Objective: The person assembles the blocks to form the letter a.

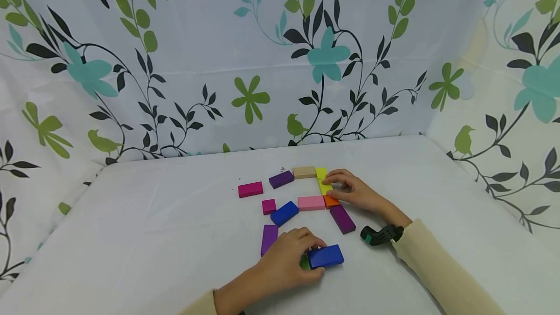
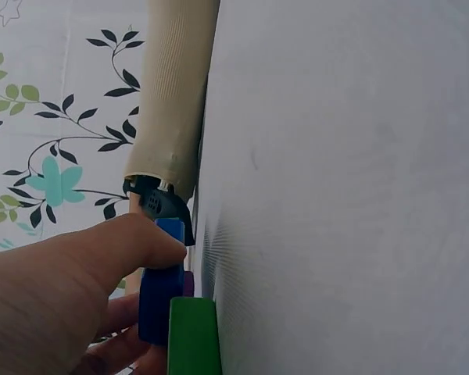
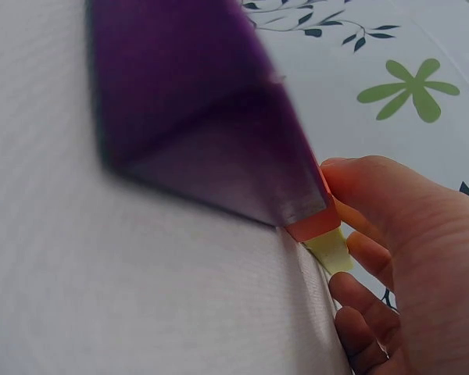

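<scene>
My left hand (image 1: 290, 256) pinches a blue block (image 1: 325, 256) between thumb and fingers. Beside and partly behind that block is a green block (image 2: 194, 336), mostly hidden by the hand in the head view. My right hand (image 1: 356, 191) has its fingers and thumb curled at a yellow block (image 1: 321, 174). Its thumb lies close to the orange block (image 1: 331, 201), where orange meets yellow. From the orange block, a pink block (image 1: 311, 203) extends left and a dark purple block (image 1: 342, 219) slants toward the front.
A tan block (image 1: 304, 172), a violet block (image 1: 281, 179) and a magenta block (image 1: 251, 189) lie along the back. Further left are a small pink cube (image 1: 269, 206), another blue block (image 1: 284, 213) and a purple block (image 1: 269, 238). Patterned cloth (image 1: 271, 62) hangs behind the white table (image 1: 153, 232).
</scene>
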{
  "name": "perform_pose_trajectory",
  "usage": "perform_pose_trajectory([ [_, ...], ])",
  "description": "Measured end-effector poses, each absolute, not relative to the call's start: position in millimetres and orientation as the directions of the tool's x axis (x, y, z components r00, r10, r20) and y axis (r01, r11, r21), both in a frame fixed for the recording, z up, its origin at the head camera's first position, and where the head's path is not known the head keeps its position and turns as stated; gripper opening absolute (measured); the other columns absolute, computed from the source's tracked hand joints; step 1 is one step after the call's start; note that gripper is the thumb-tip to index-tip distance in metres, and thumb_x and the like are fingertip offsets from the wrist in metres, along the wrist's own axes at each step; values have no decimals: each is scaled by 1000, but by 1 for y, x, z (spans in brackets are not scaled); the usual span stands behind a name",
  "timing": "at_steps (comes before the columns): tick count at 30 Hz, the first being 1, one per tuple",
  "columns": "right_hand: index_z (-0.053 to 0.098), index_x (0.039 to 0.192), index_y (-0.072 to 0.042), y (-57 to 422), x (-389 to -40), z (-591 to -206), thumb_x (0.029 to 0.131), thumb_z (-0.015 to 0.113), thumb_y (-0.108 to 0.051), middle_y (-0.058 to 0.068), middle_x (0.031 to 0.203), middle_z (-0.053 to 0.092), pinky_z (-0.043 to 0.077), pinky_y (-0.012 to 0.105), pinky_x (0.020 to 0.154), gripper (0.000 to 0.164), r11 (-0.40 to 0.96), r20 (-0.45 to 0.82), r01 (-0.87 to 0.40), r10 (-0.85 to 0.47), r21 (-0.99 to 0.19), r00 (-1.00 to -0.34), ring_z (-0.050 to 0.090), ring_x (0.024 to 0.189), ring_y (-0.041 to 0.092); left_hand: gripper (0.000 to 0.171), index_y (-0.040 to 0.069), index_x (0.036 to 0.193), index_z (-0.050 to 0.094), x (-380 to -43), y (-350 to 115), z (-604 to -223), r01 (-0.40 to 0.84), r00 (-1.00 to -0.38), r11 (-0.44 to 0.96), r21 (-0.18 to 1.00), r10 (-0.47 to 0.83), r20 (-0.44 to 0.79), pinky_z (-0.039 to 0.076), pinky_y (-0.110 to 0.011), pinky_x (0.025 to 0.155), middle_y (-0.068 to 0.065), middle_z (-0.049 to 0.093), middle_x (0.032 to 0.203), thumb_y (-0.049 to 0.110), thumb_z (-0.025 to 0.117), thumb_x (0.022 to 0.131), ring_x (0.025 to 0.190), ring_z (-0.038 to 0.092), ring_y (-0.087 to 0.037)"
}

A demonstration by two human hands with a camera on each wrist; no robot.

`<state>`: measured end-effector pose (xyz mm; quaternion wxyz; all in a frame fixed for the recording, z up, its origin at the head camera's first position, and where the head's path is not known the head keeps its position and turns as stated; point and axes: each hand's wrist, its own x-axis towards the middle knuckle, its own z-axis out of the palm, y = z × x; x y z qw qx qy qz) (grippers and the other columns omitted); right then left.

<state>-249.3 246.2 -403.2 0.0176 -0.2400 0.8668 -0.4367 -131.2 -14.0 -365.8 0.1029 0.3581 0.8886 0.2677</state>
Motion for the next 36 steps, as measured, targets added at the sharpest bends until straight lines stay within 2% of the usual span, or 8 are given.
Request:
perform_pose_trajectory([
  [9, 65, 123, -8, 246, -250, -404, 92, 67, -19, 15, 137, 48, 41, 42, 97, 32, 504, 173, -395, -431, -768, -886, 43, 126, 32, 35, 23, 114, 68, -132, -14, -372, 639, -682, 602, 479, 731, -9, 45, -28, 84, 13, 60, 102, 41, 73, 84, 98, 54, -2],
  [22, 64, 124, -7, 245, -249, -402, 93, 66, -17, 15, 138, 48, 41, 40, 96, 33, 509, 181, -406, -433, -759, -883, 43, 125, 32, 33, 16, 112, 68, -132, -14, -374, 550, -688, 542, 635, 726, -24, 48, -19, 87, 13, 57, 97, 33, 74, 84, 93, 52, 3],
  [31, 64, 123, -7, 245, -249, -402, 93, 67, -17, 15, 138, 48, 41, 40, 96, 33, 511, 181, -404, -431, -759, -884, 43, 125, 32, 34, 22, 109, 69, -131, -15, -371, 557, -720, 604, 569, 693, -31, 46, -25, 84, 16, 57, 94, 41, 74, 82, 94, 53, 2],
  [36, 65, 123, -8, 245, -250, -403, 93, 67, -18, 15, 138, 48, 40, 40, 96, 32, 513, 179, -403, -430, -758, -885, 43, 126, 32, 32, 22, 108, 69, -130, -16, -372, 570, -714, 597, 565, 700, -21, 45, -26, 84, 16, 58, 93, 40, 74, 82, 93, 53, 1],
])
